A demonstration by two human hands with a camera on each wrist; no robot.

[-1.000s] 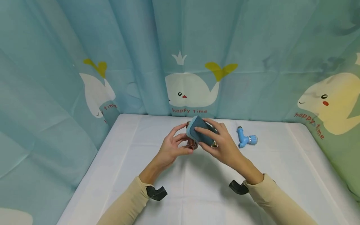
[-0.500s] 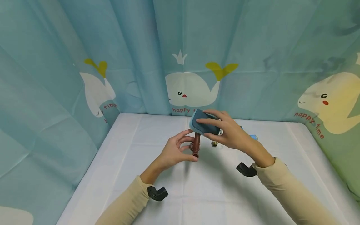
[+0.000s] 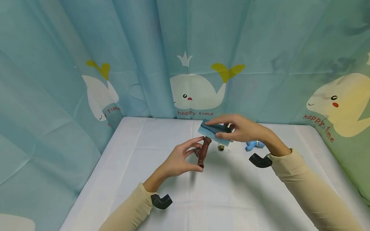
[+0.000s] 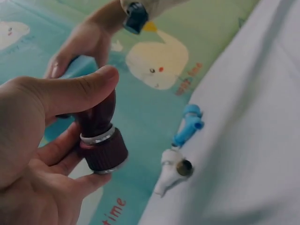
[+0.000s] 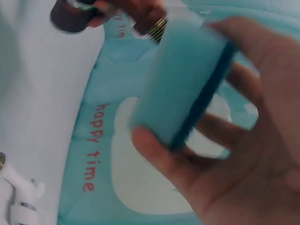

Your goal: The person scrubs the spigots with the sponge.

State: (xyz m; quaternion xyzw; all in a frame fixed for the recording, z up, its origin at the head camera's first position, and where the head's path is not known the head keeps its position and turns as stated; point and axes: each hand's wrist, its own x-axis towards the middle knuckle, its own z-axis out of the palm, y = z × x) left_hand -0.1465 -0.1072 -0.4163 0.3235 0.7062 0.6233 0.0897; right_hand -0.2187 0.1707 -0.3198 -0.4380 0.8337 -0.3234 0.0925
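Note:
My left hand (image 3: 180, 159) grips a dark red-brown tap (image 3: 204, 152) between thumb and fingers, above the table. Its ribbed knob with silver rings shows in the left wrist view. In my right hand (image 3: 245, 128) is a blue sponge (image 5: 173, 79), pinched by its edges, with a darker scouring layer on one face. The sponge sits at the tap's threaded brass end; in the head view they appear to touch. Below it on the table, partly hidden by the sponge and right hand, lies a white tap (image 4: 172, 172) with a brass end.
A light blue tap (image 3: 254, 145) lies to the right on the white-covered table (image 3: 202, 199), partly behind my right forearm. Blue-green curtains (image 3: 138, 64) with whale prints hang behind the table and along its sides.
The red-brown tap has come out from behind the sponge and tilts, its threaded end up. My right hand has shifted right and turned the sponge flatter. My left hand has moved slightly right.

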